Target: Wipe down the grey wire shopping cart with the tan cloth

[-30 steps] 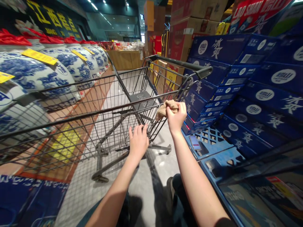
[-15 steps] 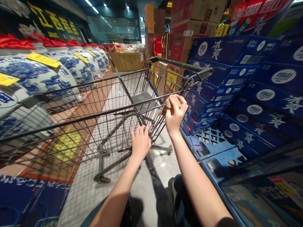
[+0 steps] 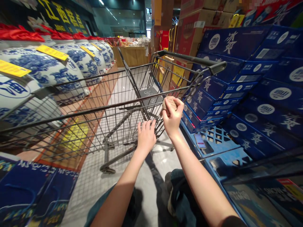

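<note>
A black wire shopping cart (image 3: 94, 110) stands sideways before me, with its handle (image 3: 189, 60) toward the right. My right hand (image 3: 172, 118) grips a bunched brown cloth (image 3: 168, 105) and presses it to the wire side just under the top rail, near the handle end. Lower and to the left, my left hand (image 3: 146, 135) rests with stretched fingers against the cart's side wires. Its fingertips touch the mesh, and I see nothing in it. A dark child-seat panel (image 3: 150, 96) shows through the wires.
Large blue-and-white jars (image 3: 63, 71) with red cloth tops line the left ledge. Blue cartons (image 3: 234, 42) are stacked at right beside a blue plastic pallet (image 3: 216, 142) with a phone (image 3: 200, 141) on it. Dark blue bags (image 3: 26, 186) stand at lower left.
My right hand with the cloth has shifted left along the cart's side, away from the handle. The view has moved a little, so the surroundings sit further right. My left hand still touches the wires.
</note>
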`<act>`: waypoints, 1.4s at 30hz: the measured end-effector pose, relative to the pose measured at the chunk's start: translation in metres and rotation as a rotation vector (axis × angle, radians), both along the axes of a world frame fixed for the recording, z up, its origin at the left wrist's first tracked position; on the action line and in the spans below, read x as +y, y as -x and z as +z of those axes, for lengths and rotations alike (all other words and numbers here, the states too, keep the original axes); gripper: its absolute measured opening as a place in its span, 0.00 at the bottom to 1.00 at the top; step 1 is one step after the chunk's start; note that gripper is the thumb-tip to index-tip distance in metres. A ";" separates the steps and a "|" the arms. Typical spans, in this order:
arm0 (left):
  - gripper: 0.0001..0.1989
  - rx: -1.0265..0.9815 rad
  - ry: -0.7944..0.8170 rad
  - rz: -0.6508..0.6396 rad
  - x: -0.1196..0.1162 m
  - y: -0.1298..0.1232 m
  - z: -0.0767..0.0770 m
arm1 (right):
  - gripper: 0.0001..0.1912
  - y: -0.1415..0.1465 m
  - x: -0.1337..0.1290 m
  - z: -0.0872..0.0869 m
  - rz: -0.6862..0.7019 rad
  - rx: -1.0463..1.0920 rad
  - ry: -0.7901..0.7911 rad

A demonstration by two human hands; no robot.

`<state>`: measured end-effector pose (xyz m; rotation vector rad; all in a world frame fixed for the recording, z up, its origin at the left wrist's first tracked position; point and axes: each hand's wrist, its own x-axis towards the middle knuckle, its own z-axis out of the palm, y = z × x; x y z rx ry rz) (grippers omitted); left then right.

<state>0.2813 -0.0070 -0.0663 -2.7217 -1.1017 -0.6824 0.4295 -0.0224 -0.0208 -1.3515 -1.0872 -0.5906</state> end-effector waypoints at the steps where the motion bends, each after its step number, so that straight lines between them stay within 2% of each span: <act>1: 0.31 0.002 0.002 -0.003 0.000 0.001 0.000 | 0.24 -0.008 -0.002 0.002 -0.026 0.007 -0.023; 4: 0.32 0.002 0.006 -0.009 -0.001 0.001 0.000 | 0.25 -0.032 -0.007 0.009 -0.110 0.078 -0.129; 7: 0.32 -0.003 0.007 -0.004 -0.002 -0.001 -0.001 | 0.24 -0.022 -0.004 0.007 -0.088 0.083 -0.127; 9: 0.30 -0.001 0.015 -0.002 -0.001 -0.003 -0.003 | 0.24 0.003 0.000 0.001 0.000 0.035 -0.044; 12: 0.28 0.007 0.051 0.008 0.003 -0.006 -0.007 | 0.24 0.040 0.003 -0.009 0.223 -0.097 0.072; 14: 0.27 0.010 0.064 0.008 0.005 -0.005 -0.008 | 0.23 0.045 0.001 -0.012 0.315 -0.170 0.111; 16: 0.28 0.015 0.047 -0.008 0.005 -0.003 -0.007 | 0.22 0.031 -0.005 -0.009 0.261 -0.164 0.096; 20: 0.34 0.013 0.013 -0.031 0.001 0.001 -0.003 | 0.22 -0.023 -0.017 -0.001 -0.067 -0.047 -0.041; 22: 0.34 0.009 0.019 -0.030 0.000 0.000 -0.003 | 0.23 -0.034 -0.018 -0.002 -0.163 -0.015 -0.084; 24: 0.33 0.009 0.028 -0.025 0.000 -0.002 -0.002 | 0.23 -0.024 -0.015 -0.010 -0.134 -0.036 -0.047; 28: 0.26 0.017 0.048 -0.016 0.001 -0.004 -0.002 | 0.20 0.017 -0.009 -0.031 0.142 -0.148 0.178; 30: 0.26 0.015 0.046 -0.022 0.001 -0.002 -0.002 | 0.18 0.021 -0.010 -0.033 0.215 -0.139 0.222; 32: 0.29 0.009 0.040 -0.035 0.001 0.000 -0.001 | 0.17 0.008 -0.014 -0.027 0.192 -0.100 0.179; 34: 0.32 0.004 0.038 -0.048 0.000 0.002 -0.001 | 0.17 -0.010 -0.018 -0.020 0.087 -0.056 0.091; 37: 0.34 0.003 0.045 -0.052 0.000 0.002 -0.002 | 0.16 -0.022 -0.019 -0.022 -0.017 -0.046 0.049; 42: 0.33 -0.003 0.052 -0.044 0.001 0.000 -0.001 | 0.10 -0.001 -0.015 -0.042 0.140 -0.187 0.279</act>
